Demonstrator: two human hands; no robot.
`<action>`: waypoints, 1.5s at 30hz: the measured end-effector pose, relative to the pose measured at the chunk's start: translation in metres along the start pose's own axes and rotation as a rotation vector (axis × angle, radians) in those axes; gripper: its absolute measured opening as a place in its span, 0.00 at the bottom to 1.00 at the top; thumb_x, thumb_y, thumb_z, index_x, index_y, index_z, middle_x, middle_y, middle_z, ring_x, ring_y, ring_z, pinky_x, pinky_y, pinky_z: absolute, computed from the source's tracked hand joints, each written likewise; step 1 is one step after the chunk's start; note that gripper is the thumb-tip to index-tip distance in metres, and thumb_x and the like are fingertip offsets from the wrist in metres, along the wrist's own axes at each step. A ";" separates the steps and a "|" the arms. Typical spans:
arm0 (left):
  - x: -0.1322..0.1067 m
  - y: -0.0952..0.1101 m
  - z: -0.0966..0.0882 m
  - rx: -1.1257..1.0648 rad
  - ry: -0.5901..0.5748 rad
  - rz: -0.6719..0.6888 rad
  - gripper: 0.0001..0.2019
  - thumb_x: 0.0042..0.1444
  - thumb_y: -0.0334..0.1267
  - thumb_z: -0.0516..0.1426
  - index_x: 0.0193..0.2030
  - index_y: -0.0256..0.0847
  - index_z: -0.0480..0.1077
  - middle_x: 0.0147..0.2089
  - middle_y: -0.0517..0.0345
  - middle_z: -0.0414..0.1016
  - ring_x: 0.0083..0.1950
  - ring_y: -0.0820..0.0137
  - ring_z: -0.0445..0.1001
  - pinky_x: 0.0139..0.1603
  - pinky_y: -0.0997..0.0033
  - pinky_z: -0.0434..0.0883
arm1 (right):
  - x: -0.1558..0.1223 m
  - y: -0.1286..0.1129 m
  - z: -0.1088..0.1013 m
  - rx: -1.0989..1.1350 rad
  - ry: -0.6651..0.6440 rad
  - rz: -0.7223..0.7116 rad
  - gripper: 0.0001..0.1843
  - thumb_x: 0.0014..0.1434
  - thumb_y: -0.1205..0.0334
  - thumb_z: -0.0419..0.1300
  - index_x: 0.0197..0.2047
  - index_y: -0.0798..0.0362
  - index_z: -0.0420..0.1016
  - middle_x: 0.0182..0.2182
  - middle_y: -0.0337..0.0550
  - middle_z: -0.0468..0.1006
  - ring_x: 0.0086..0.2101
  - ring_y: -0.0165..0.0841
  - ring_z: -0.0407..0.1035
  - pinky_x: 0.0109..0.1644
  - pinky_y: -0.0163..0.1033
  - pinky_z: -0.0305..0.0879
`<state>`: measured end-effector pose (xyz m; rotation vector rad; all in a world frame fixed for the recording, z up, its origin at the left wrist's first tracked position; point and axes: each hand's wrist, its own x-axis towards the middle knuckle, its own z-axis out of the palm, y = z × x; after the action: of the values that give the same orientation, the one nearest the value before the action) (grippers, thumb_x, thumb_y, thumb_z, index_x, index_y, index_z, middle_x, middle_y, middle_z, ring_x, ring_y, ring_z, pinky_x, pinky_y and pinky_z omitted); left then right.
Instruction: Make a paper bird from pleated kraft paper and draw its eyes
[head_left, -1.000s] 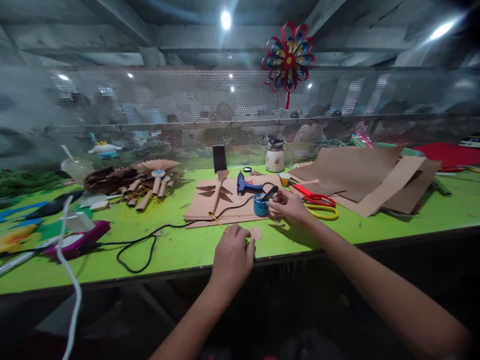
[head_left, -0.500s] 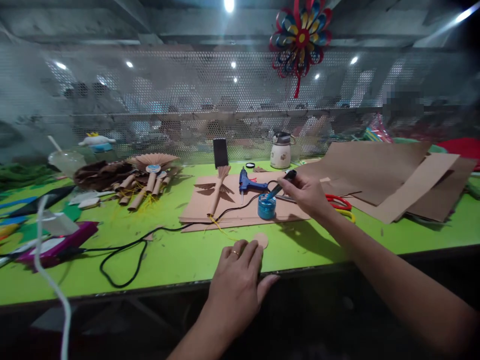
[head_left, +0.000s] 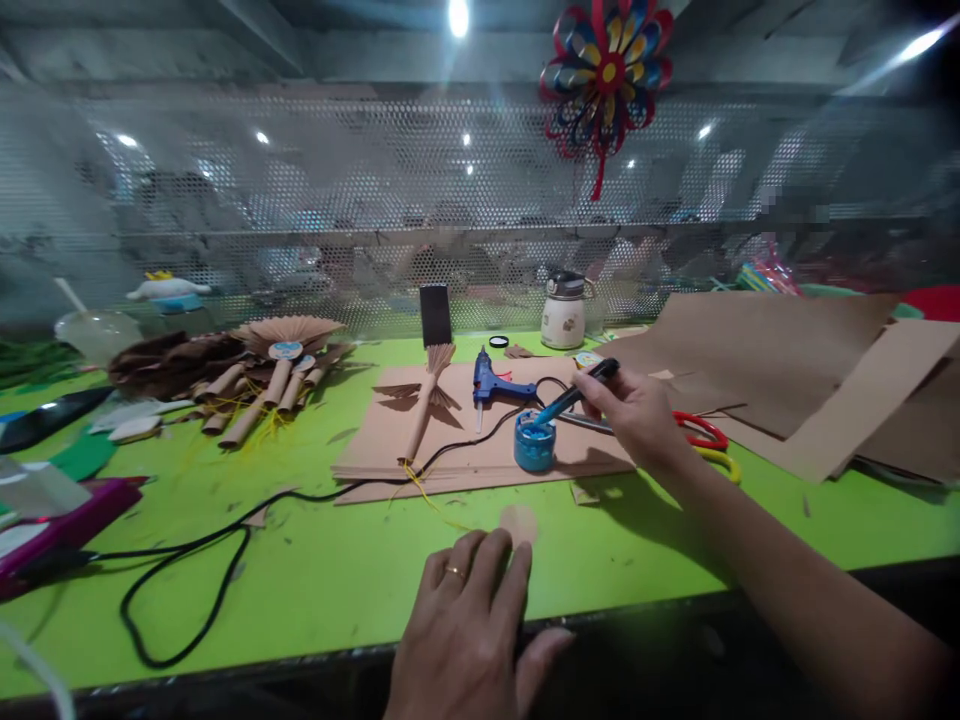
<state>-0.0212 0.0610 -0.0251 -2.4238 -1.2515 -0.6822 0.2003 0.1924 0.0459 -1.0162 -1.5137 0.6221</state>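
Note:
My right hand (head_left: 637, 412) pinches a black-ended paintbrush (head_left: 561, 402), its blue-covered end slanting down into a small jar of blue paint (head_left: 534, 452). My left hand (head_left: 472, 620) lies at the table's front edge, fingers stretched out and fingertips at a small round piece of brown paper (head_left: 519, 524). Behind the jar rests a blue hot glue gun (head_left: 504, 385). A folded brown paper figure (head_left: 424, 415) with a yellow string lies left of it. Both sit on a stack of brown paper sheets (head_left: 375, 445).
Red and yellow scissor handles (head_left: 701, 432) lie beside my right wrist. Large brown sheets (head_left: 772, 360) cover the right side. A black cord (head_left: 289, 493) crosses the green table from a purple power strip (head_left: 82, 525). Finished paper fans (head_left: 289, 350) and a flask (head_left: 562, 315) stand farther back.
The view has shifted, so the table looks nearer. The brush is still in the paint jar, its handle now leaning farther right. My left hand stays by the round paper.

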 end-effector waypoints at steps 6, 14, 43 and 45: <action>0.000 -0.002 0.006 0.003 0.055 0.034 0.28 0.56 0.54 0.57 0.58 0.40 0.67 0.55 0.52 0.74 0.52 0.58 0.68 0.50 0.57 0.63 | -0.003 -0.001 -0.006 0.172 0.128 0.058 0.18 0.57 0.47 0.62 0.27 0.53 0.69 0.17 0.35 0.67 0.20 0.26 0.59 0.23 0.33 0.57; 0.001 0.005 0.006 -0.064 0.108 -0.032 0.26 0.58 0.54 0.55 0.57 0.39 0.69 0.51 0.52 0.75 0.51 0.56 0.67 0.50 0.55 0.62 | -0.017 -0.004 -0.005 0.537 0.041 0.175 0.11 0.58 0.55 0.62 0.30 0.53 0.73 0.19 0.35 0.68 0.20 0.25 0.62 0.21 0.31 0.59; 0.005 0.008 -0.004 -0.087 -0.025 -0.043 0.27 0.57 0.52 0.57 0.58 0.37 0.68 0.52 0.52 0.75 0.51 0.56 0.67 0.49 0.54 0.64 | -0.043 -0.013 -0.001 -0.126 -0.481 -0.140 0.02 0.58 0.67 0.59 0.36 0.51 0.70 0.31 0.40 0.73 0.31 0.30 0.69 0.33 0.34 0.67; 0.006 0.008 -0.004 -0.085 -0.023 -0.045 0.26 0.57 0.52 0.57 0.58 0.37 0.68 0.52 0.52 0.75 0.51 0.56 0.67 0.49 0.55 0.64 | -0.042 -0.014 -0.001 -0.138 -0.493 -0.141 0.03 0.58 0.68 0.59 0.36 0.52 0.70 0.31 0.40 0.73 0.32 0.30 0.69 0.34 0.34 0.67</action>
<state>-0.0130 0.0584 -0.0190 -2.4850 -1.3156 -0.7358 0.1967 0.1495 0.0364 -0.8859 -2.0658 0.7082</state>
